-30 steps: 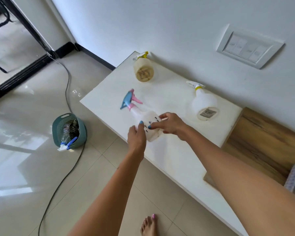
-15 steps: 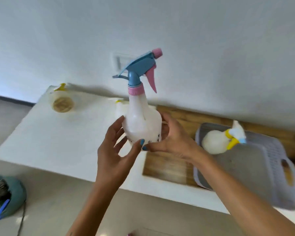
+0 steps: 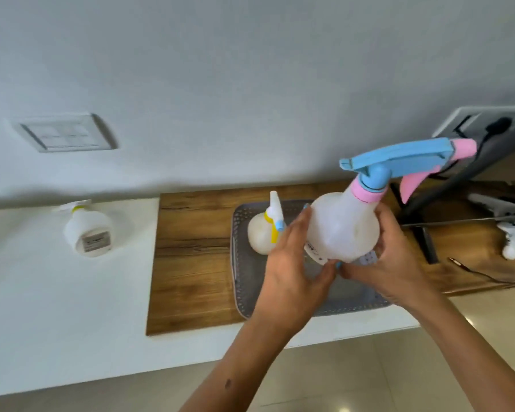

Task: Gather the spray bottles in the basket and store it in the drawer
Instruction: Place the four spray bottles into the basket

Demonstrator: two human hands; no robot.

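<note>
Gripping the blue-and-pink spray bottle (image 3: 344, 226) from both sides, left hand (image 3: 293, 267) and right hand (image 3: 391, 264) clasp its white body upright, above the grey basket (image 3: 243, 281). Inside the basket, at its far-left corner, lies a yellow-collared spray bottle (image 3: 262, 234). Well left of the basket, another white spray bottle (image 3: 88, 230) lies on the white surface (image 3: 57, 307). Basket sits on a wooden board (image 3: 191, 263).
</note>
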